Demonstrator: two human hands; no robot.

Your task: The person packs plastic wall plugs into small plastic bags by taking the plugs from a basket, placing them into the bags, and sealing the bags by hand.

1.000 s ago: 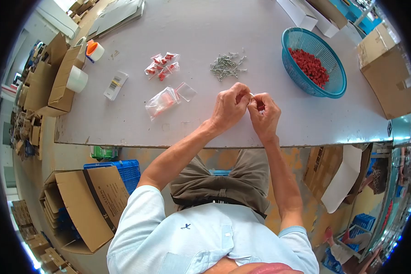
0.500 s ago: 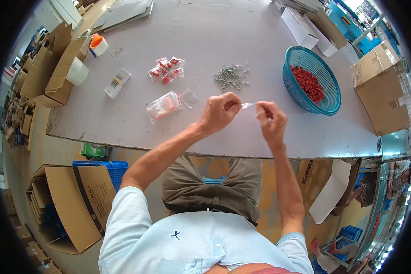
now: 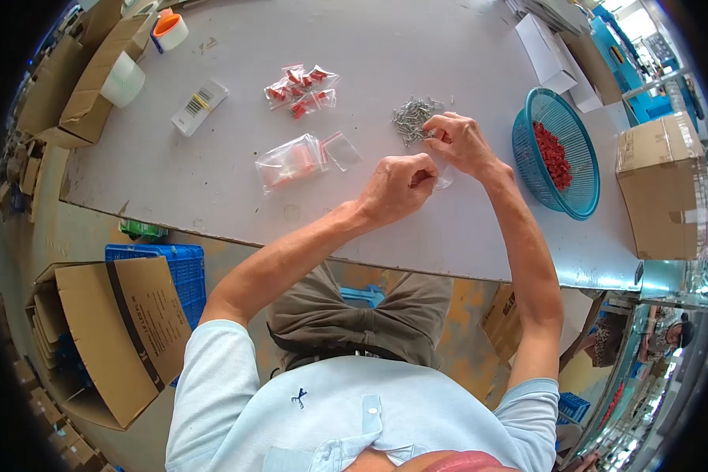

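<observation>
My left hand [image 3: 401, 185] is closed, pinching a small clear plastic bag [image 3: 444, 179] that shows beyond its fingertips. My right hand [image 3: 464, 143] has its thumb and fingers pinched at the near right edge of a pile of silvery screws [image 3: 413, 116]; the pieces between the fingertips are mostly hidden. Left of my hands lie a clear zip bag of small empty-looking bags [image 3: 291, 164] and a single flat zip bag [image 3: 341, 150]. Farther back is a group of small bags with red pieces [image 3: 300, 90] inside.
A blue-green plastic basket [image 3: 527, 169] of red plastic pieces [image 3: 553, 153] stands on the right, beside a cardboard box [image 3: 661, 185]. At the left are a labelled white pack [image 3: 200, 107], tape rolls [image 3: 170, 31] and an open carton [image 3: 94, 102]. The table edge [image 3: 212, 234] runs before my body.
My right hand has let go of the small bag and reached forward to the screws. The left hand keeps the bag. The camera view has shifted slightly.
</observation>
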